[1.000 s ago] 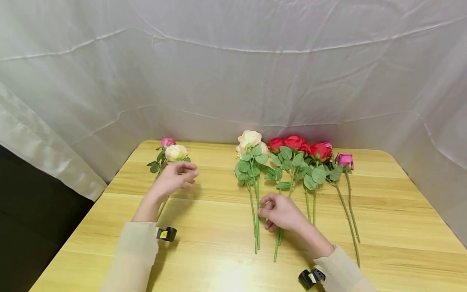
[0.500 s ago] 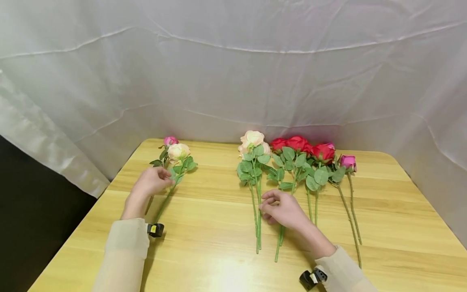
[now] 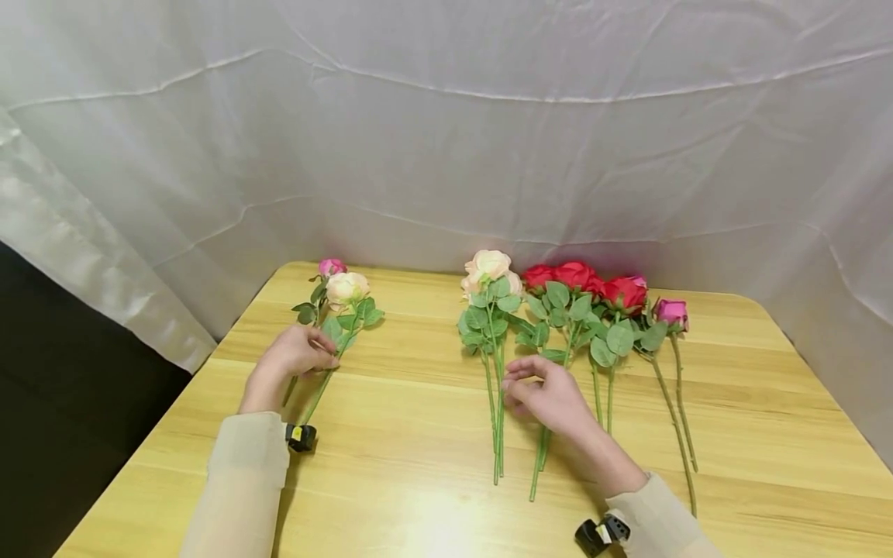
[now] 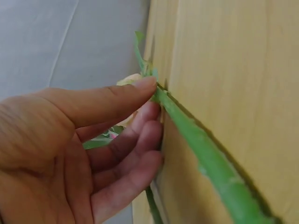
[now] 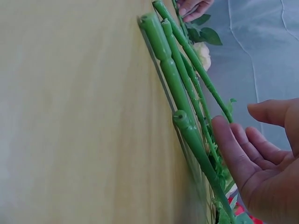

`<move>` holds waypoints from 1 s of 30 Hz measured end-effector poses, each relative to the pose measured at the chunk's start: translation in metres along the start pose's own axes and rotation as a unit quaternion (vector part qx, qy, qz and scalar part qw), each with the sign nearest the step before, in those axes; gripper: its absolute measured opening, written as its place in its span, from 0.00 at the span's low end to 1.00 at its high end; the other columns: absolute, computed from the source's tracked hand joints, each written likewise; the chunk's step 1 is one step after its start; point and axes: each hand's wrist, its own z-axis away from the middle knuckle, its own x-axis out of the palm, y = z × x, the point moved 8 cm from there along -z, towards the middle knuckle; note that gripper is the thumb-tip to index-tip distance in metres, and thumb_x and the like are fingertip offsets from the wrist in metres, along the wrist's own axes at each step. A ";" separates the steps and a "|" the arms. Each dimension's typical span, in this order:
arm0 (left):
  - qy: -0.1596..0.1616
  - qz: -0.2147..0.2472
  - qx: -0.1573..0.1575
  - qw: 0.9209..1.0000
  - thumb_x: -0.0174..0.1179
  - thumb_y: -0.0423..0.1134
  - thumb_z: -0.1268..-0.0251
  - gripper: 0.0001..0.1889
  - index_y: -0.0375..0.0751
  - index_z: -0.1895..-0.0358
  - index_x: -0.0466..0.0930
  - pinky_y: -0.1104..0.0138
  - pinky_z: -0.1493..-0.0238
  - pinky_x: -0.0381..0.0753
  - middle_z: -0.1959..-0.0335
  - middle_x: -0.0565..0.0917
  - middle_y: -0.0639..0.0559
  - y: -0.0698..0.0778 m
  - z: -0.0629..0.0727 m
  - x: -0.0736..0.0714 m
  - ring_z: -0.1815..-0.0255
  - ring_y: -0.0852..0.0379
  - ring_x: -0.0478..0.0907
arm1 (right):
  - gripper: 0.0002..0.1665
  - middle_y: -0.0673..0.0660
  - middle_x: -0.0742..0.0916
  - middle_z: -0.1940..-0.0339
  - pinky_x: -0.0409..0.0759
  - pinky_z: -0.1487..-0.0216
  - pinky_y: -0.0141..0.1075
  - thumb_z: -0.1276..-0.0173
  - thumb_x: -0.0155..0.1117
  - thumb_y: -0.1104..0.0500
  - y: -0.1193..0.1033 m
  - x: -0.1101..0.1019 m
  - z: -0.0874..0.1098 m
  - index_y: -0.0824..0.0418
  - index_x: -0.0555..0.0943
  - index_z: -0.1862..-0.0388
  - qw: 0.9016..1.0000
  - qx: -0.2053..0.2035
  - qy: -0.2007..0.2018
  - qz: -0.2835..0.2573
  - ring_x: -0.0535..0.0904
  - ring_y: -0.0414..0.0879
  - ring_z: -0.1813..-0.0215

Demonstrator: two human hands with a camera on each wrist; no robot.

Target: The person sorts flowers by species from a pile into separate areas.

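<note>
At the left of the table, a cream rose [image 3: 347, 289] lies with its green stem slanting toward the front. My left hand [image 3: 293, 358] is at that stem below the leaves; in the left wrist view, its thumb and index fingertip pinch the green stem [image 4: 201, 144]. Partly behind this hand lies a pink rose [image 3: 332, 267]. Near the middle are cream-peach roses [image 3: 488, 267] with long stems. Just right of these stems my right hand [image 3: 551, 394] hovers with thumb and fingers apart, holding nothing. Several green stems [image 5: 175, 84] run close to its fingertips in the right wrist view.
Several red roses [image 3: 575, 275] lie right of the cream-peach ones, their leaves overlapping. Farther right is a pink rose [image 3: 672, 313] with a thin brownish stem. A grey-white curtain [image 3: 446, 155] hangs behind the wooden table [image 3: 405, 457].
My left hand has moved down from the cream bloom to its stem and now pinches it. The right hand stays beside the middle stems, its thumb and fingers somewhat wider apart.
</note>
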 end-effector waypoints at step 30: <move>0.012 0.017 0.004 1.000 0.71 0.30 0.43 0.11 0.32 0.57 0.88 0.66 0.67 0.88 0.63 0.88 0.45 -0.009 -0.006 0.005 0.72 0.58 0.83 | 0.25 0.66 0.83 0.47 0.90 0.49 0.49 0.26 0.68 0.64 -0.014 -0.021 -0.005 0.75 0.74 0.36 0.992 -0.042 0.012 -0.120 0.89 0.49 0.56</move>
